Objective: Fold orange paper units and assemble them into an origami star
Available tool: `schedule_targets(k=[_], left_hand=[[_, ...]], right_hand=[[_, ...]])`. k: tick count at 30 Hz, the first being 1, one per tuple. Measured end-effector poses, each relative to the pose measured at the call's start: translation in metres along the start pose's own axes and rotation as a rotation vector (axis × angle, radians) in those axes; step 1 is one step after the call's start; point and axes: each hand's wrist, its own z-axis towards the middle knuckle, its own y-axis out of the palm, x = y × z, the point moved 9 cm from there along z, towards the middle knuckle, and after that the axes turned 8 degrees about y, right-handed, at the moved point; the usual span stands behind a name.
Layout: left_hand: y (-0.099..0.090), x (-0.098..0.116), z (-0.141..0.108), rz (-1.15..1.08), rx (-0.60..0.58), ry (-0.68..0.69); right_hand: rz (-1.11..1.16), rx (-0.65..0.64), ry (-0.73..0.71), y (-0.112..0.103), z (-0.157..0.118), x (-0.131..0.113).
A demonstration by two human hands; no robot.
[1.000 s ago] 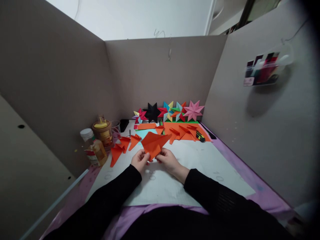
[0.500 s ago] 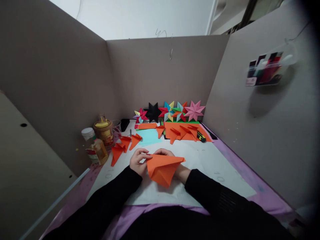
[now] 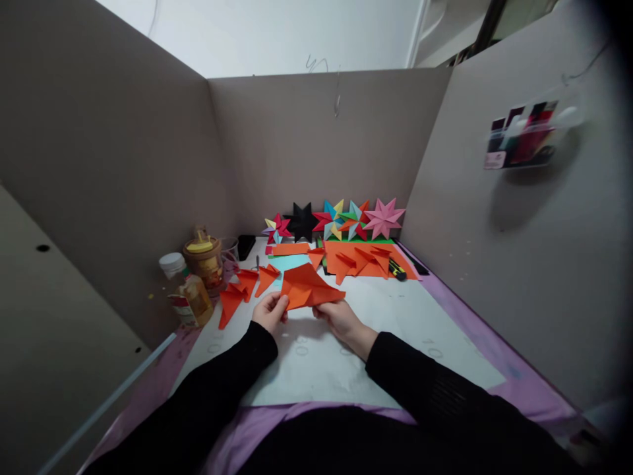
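Broadly, a white sheet (image 3: 376, 349) fills the lower middle. An orange sheet (image 3: 341, 248) lies right of centre. Around mid-frame, folded orange paper (image 3: 309, 287) is held up, the right hand (image 3: 341, 320) clamping its lower edge in closed fingers, the left hand (image 3: 271, 311) pinching its left corner. A yellow-black cutter (image 3: 397, 270) sits right of centre.

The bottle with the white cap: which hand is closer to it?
Left. The left hand is to the right of the bottle, gripping the left end of the folded orange paper; the right hand, at the paper's right part, is farther off.
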Motion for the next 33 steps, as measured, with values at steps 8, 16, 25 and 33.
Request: schedule_targets(k=[8, 16, 25, 33], left_hand=[[-0.020, -0.020, 0.009, 0.113, 0.079, -0.044], [-0.010, -0.009, 0.009, 0.131, -0.008, -0.008], [-0.020, -0.008, 0.009, 0.105, 0.099, -0.064], [-0.017, 0.001, 0.008, 0.107, 0.085, -0.043]], right_hand=[[0.270, 0.086, -0.034, -0.021, 0.002, -0.011], [-0.090, 0.109, -0.064, -0.017, -0.001, -0.015], [0.012, 0.059, -0.052, -0.014, -0.002, -0.015], [-0.084, -0.023, 0.030, -0.003, -0.003, -0.011]])
